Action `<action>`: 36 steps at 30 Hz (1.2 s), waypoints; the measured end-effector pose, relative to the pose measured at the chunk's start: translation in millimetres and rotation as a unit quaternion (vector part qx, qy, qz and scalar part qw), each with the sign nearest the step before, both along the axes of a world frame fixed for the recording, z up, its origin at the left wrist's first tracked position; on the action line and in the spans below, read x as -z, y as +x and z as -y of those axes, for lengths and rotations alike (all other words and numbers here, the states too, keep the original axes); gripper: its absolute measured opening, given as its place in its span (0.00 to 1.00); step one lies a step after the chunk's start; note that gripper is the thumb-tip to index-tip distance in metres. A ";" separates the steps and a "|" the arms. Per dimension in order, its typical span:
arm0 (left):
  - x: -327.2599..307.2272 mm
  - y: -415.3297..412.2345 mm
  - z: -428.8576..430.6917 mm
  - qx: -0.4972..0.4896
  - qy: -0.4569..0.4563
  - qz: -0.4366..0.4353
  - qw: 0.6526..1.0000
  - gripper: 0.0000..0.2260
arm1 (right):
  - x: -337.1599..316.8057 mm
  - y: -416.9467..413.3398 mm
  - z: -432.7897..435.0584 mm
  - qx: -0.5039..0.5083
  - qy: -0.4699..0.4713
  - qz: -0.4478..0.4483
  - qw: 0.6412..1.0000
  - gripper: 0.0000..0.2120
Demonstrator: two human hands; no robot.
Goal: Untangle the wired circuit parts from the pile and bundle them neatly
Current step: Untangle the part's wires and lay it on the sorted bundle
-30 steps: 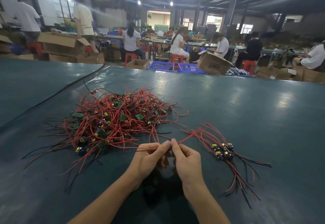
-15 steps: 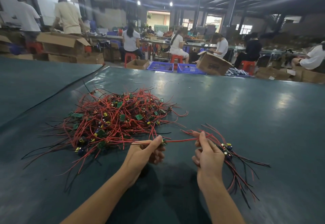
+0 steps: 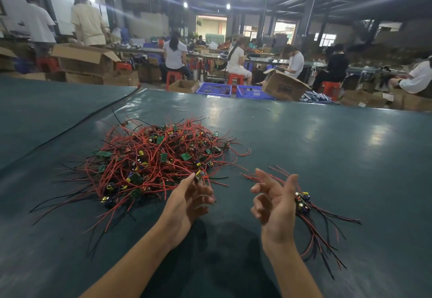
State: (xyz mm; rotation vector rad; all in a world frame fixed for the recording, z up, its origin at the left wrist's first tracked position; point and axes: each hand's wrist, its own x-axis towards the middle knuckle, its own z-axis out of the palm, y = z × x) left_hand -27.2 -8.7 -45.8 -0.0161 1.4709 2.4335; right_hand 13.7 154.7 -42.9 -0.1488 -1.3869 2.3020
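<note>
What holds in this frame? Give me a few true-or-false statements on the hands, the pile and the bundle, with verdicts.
1. The tangled pile lies to the left of the small bundle on the table. True.
2. The right hand grips the bundle. False: its fingers are loosely spread and hold nothing, and the bundle lies on the table just beyond it.
3. The left hand pinches a circuit part at the pile's near edge. True.
4. The wires in the pile are mostly blue. False: they are mostly red, with some black.
</note>
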 end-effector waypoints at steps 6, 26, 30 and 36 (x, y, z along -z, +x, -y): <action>0.4 9.3 -4.2 0.153 -0.042 -0.030 0.987 0.16 | 3.2 2.5 20.5 -0.102 0.147 0.117 0.977 0.28; 5.4 20.6 -16.3 0.084 -0.124 -0.171 0.974 0.20 | -3.1 9.1 36.3 -0.105 0.065 0.129 0.984 0.11; 6.0 16.5 -14.8 0.055 -0.129 -0.161 0.977 0.17 | -4.1 10.0 37.1 -0.100 0.059 0.133 0.984 0.12; 1.1 14.6 -13.0 0.060 -0.137 -0.172 0.974 0.16 | -4.7 -5.6 1.9 -0.003 -0.042 0.161 0.986 0.11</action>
